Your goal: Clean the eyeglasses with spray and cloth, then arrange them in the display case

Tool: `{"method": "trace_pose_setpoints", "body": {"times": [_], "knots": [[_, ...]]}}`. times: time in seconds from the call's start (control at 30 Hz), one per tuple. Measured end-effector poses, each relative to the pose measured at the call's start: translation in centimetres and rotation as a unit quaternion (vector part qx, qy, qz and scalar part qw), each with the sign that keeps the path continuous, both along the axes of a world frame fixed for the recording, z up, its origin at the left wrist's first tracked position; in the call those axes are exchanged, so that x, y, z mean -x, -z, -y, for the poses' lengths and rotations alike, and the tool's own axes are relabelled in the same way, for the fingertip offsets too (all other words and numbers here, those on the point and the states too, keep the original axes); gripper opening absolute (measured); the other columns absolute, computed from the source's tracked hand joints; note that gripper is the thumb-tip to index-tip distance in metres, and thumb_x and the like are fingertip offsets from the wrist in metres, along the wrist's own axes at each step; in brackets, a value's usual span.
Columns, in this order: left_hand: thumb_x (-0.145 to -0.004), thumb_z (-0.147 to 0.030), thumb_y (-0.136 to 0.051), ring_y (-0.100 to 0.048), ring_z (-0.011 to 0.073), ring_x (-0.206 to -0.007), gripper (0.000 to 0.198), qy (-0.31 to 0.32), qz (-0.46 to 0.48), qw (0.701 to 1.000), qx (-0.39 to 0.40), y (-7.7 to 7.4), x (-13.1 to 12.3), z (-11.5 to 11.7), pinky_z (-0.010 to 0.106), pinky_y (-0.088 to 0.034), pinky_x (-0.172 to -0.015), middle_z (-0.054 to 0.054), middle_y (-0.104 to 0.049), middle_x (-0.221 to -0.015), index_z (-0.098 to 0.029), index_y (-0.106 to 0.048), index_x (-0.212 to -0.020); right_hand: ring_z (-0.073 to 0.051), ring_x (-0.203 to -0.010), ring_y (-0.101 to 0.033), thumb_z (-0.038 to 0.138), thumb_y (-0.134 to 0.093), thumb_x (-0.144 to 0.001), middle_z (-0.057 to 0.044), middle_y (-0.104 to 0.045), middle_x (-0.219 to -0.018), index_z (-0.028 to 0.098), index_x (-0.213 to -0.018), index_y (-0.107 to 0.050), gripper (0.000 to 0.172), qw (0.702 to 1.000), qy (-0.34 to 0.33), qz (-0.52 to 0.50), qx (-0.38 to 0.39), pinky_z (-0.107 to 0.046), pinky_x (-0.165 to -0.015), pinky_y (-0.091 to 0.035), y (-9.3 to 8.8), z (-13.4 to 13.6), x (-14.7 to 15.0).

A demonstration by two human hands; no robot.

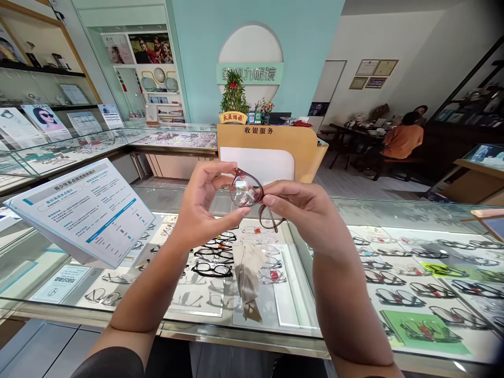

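Note:
A pair of eyeglasses point(261, 192) with a brownish, translucent frame is held up over the glass counter between my two hands. My left hand point(205, 202) grips one round lens rim, fingers at its top and thumb at its lower edge. My right hand point(303, 207) pinches the frame near the bridge, thumb in front. The second lens hangs lower, partly hidden by my right fingers. Below my hands a pale cloth point(249, 265) lies on the counter, beside black-framed eyeglasses point(212, 269) in the display.
The glass display counter point(197, 332) spans the foreground, with rows of eyeglasses inside. A printed sign point(84, 210) leans at the left. Beyond stands a yellow cashier desk point(271, 137) with a plant point(233, 97). A person in orange point(405, 140) sits at the back right.

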State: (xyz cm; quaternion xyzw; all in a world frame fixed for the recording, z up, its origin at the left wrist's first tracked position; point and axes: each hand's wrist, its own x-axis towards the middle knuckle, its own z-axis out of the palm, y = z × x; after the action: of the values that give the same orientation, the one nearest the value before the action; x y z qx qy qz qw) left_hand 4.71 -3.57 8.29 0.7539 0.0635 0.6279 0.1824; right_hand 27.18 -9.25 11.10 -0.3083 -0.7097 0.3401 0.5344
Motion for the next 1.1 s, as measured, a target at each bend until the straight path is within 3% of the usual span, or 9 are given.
{"method": "trace_pose_setpoints", "body": {"times": [0.23,0.37,0.47,0.53,0.67,0.83,1.1], "knots": [[-0.091,-0.043,-0.093,-0.076,0.0243,-0.116,0.064,-0.013,-0.019,1.000,-0.006,-0.2,0.0,0.1,0.037,-0.068,-0.097,0.010,-0.068,-0.137,-0.031,-0.062,-0.146,-0.022,-0.095,-0.078,0.048,-0.089,-0.095,-0.004,-0.087,-0.100,0.027,-0.095,-0.091,0.021,1.000,-0.018,-0.012,0.006,-0.039,-0.089,-0.062,-0.2,0.3,0.1],[-0.093,-0.052,-0.090,-0.074,0.0243,-0.114,0.063,-0.099,0.004,0.994,-0.035,-0.5,-0.1,0.6,0.038,-0.065,-0.096,0.011,-0.070,-0.135,-0.031,-0.062,-0.146,-0.022,-0.093,-0.079,0.045,-0.086,-0.097,-0.004,-0.088,-0.100,0.027,-0.096,-0.092,0.019,0.999,0.035,-0.017,-0.009,-0.039,-0.087,-0.064,0.0,0.1,0.2],[-0.096,-0.041,-0.087,-0.069,0.0178,-0.094,0.033,-0.221,0.086,0.966,-0.102,-0.6,-0.5,1.8,0.033,-0.059,-0.086,0.003,-0.072,-0.104,-0.028,-0.074,-0.123,-0.022,-0.095,-0.081,0.041,-0.084,-0.099,-0.003,-0.089,-0.103,0.028,-0.099,-0.091,0.015,0.992,0.111,-0.020,-0.058,-0.039,-0.089,-0.065,0.3,-0.1,0.5],[-0.101,-0.031,-0.082,-0.059,0.0129,-0.072,0.008,-0.263,0.075,0.957,-0.095,-0.5,-0.9,2.8,0.028,-0.053,-0.073,-0.002,-0.066,-0.079,-0.025,-0.078,-0.103,-0.023,-0.098,-0.082,0.038,-0.083,-0.099,-0.004,-0.089,-0.105,0.027,-0.099,-0.090,0.013,0.983,0.147,-0.011,-0.104,-0.041,-0.091,-0.067,0.5,-0.1,1.0],[-0.104,-0.037,-0.078,-0.049,0.0103,-0.058,0.019,-0.214,0.004,0.975,0.054,-0.3,-2.1,4.3,0.027,-0.043,-0.058,-0.003,-0.063,-0.064,-0.022,-0.086,-0.096,-0.026,-0.106,-0.084,0.032,-0.080,-0.102,-0.005,-0.089,-0.112,0.029,-0.104,-0.088,0.009,0.949,0.225,0.020,-0.221,-0.045,-0.099,-0.068,1.1,0.3,2.6],[-0.094,-0.049,-0.088,-0.045,0.0100,-0.058,0.028,-0.161,0.050,0.967,0.190,-0.2,-2.5,4.5,0.027,-0.041,-0.056,-0.004,-0.058,-0.059,-0.022,-0.089,-0.091,-0.029,-0.117,-0.083,0.028,-0.071,-0.106,-0.007,-0.088,-0.123,0.029,-0.116,-0.087,0.019,0.903,0.287,0.076,-0.310,-0.050,-0.109,-0.065,2.0,0.8,4.3],[-0.082,-0.060,-0.096,-0.038,0.0090,-0.054,0.040,-0.153,0.073,0.952,0.254,0.1,0.4,5.2,0.027,-0.033,-0.051,-0.006,-0.046,-0.057,-0.023,-0.084,-0.086,-0.039,-0.142,-0.070,0.035,-0.069,-0.106,-0.010,-0.078,-0.148,0.032,-0.141,-0.079,0.036,0.947,0.197,0.113,-0.228,-0.064,-0.124,-0.054,2.9,2.6,6.5]]}}
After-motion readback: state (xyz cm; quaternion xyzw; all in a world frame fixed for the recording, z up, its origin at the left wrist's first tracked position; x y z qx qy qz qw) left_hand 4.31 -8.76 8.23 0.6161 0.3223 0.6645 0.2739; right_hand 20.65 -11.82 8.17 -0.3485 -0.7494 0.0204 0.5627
